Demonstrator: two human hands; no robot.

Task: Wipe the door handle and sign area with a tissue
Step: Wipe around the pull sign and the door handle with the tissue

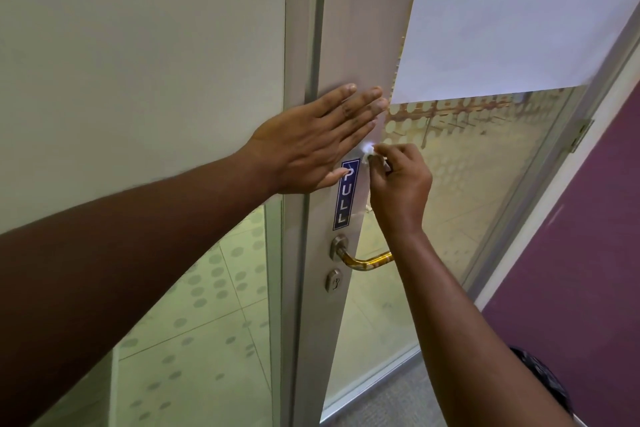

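Note:
A blue vertical PULL sign (345,196) is stuck on the pale door stile above a metal lever handle (367,260) and a keyhole cylinder (334,280). My left hand (311,146) lies flat and open against the stile, its thumb touching the top of the sign. My right hand (401,184) pinches a small crumpled white tissue (367,149) against the stile just above and right of the sign's top corner. My right forearm crosses in front of the handle's far end and hides it.
The door's glass pane (467,163) has a frosted dot pattern, with a white sheet (512,17) covering its upper part. A frosted side panel (194,305) stands on the left, a purple wall (588,270) on the right, grey carpet (391,402) below.

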